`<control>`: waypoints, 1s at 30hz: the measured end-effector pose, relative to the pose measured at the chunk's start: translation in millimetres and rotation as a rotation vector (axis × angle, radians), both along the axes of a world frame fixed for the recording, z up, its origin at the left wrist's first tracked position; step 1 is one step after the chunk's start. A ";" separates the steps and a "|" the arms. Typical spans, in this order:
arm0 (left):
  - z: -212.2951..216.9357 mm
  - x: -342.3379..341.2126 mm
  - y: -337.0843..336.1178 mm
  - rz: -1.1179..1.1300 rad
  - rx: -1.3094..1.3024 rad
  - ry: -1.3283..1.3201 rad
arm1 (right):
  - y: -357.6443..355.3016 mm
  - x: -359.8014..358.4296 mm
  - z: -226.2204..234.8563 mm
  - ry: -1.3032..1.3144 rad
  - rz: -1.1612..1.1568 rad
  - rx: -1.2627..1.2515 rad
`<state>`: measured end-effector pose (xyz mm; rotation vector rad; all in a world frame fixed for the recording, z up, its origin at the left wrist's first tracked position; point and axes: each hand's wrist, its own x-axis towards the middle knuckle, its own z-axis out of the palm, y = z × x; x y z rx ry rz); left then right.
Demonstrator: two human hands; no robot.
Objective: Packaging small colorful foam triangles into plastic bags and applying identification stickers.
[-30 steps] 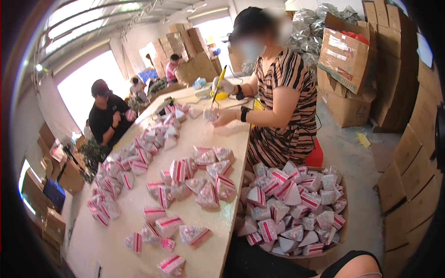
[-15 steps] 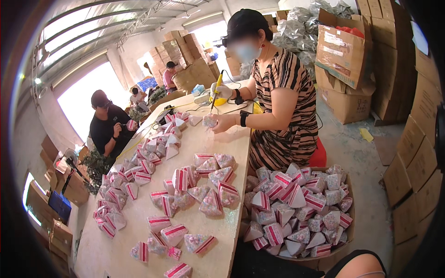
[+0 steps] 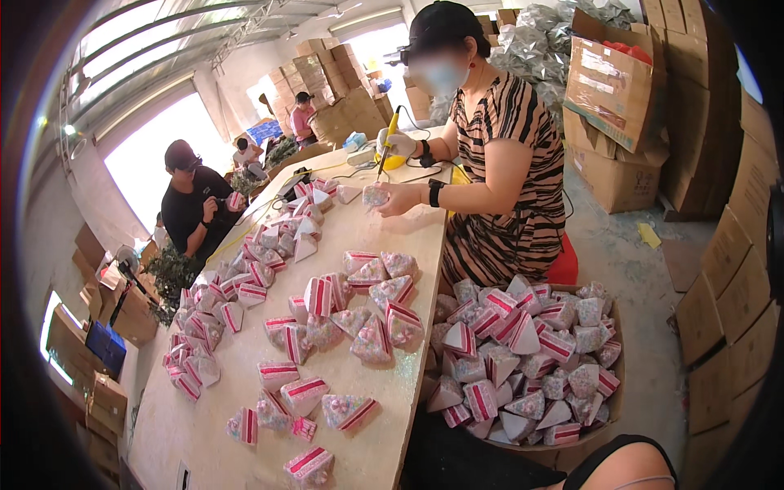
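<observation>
Neither my left hand nor my right hand is in view; only my bent knee [image 3: 625,467] shows at the lower right. On the pale table [image 3: 220,433] before me lie several toy cake slices [image 3: 349,411], glittery on top with pink and white layered sides. A small bright pink piece [image 3: 305,429] lies among the nearest ones. Across the table's right edge, a co-worker's gloved hand [image 3: 400,144] holds a yellow-handled soldering iron [image 3: 391,131]. The tip is at a cake slice [image 3: 376,196] held in that person's other hand [image 3: 400,198].
An open carton [image 3: 618,408] heaped with cake slices stands right of the table. More slices [image 3: 196,343] pile along the left edge, where another co-worker [image 3: 192,196] sits holding one. Cartons [image 3: 727,294] stack at the right, and a yellow cable [image 3: 245,237] runs over the table.
My view has tipped slightly, so the whole scene sits a little higher in the picture. The co-worker's soldering iron stays at the held slice.
</observation>
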<state>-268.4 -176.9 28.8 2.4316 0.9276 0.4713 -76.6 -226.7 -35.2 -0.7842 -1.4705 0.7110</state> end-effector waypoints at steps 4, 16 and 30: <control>-3.5 -4.3 -2.0 0.068 -0.012 0.010 | 1.7 2.2 3.2 -0.043 0.048 -0.066; -3.3 -13.5 -19.7 0.188 -0.217 -0.043 | -13.3 -12.8 0.1 -0.218 -0.039 -0.016; -52.6 97.6 17.2 0.204 0.516 -0.414 | -23.3 81.4 10.2 -0.139 -0.587 0.026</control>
